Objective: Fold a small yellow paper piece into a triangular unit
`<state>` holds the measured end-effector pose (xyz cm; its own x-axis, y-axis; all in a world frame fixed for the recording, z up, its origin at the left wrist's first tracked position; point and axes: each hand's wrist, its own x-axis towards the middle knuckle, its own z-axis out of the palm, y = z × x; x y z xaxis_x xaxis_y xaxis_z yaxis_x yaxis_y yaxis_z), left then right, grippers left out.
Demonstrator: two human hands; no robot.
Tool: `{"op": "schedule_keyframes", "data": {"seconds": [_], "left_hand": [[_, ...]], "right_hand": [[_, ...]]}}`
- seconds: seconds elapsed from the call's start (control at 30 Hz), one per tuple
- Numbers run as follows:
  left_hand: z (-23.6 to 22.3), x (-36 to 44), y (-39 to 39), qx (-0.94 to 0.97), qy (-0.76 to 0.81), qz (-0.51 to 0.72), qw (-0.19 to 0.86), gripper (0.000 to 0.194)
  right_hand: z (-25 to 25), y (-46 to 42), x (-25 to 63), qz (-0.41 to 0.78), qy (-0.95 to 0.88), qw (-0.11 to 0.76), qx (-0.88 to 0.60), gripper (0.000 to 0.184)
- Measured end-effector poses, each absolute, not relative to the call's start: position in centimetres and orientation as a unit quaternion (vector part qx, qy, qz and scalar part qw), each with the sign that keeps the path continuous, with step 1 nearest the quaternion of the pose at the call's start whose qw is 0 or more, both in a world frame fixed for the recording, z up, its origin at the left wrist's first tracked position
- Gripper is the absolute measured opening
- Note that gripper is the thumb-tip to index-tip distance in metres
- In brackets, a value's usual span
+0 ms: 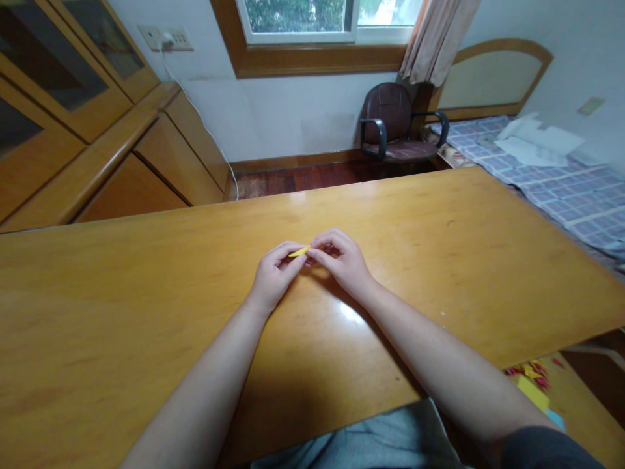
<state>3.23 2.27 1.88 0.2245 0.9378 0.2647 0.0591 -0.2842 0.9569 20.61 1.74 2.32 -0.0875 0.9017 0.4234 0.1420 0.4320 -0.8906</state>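
A small, narrow piece of yellow paper, seemingly folded, is held just above the wooden table, near the middle of the view. My left hand pinches its left part between thumb and fingers. At the other end, my right hand has its thumb and fingertips closed on the paper, close against the left fingertips. Much of the paper is hidden by the fingers, so its full shape cannot be made out.
Below the table's right edge lie yellow sheets and small red and yellow pieces on a lower surface. Beyond the table stand a brown armchair and a bed with white sheets on it. Wooden cabinets line the left.
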Motion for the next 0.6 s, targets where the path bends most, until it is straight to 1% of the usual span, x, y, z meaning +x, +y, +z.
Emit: {"op": "schedule_keyframes", "data": {"seconds": [0.1, 0.33, 0.5, 0.6], "left_hand": [[1.6, 3.1, 2.4, 0.629, 0.38, 0.48, 0.479, 0.02], [1.2, 3.4, 2.6, 0.564, 0.41, 0.498, 0.515, 0.021], [0.9, 3.4, 2.8, 0.491, 0.402, 0.522, 0.57, 0.025], [0.7, 3.3, 3.0, 0.482, 0.411, 0.526, 0.567, 0.027]], "right_hand": [[2.3, 1.8, 20.6, 0.339, -0.658, 0.541, -0.398, 0.012], [2.2, 1.9, 20.6, 0.325, -0.665, 0.542, -0.399, 0.012], [1.9, 2.1, 20.8, 0.384, -0.611, 0.551, -0.419, 0.02], [1.5, 2.3, 20.8, 0.441, -0.583, 0.534, -0.425, 0.025]]}}
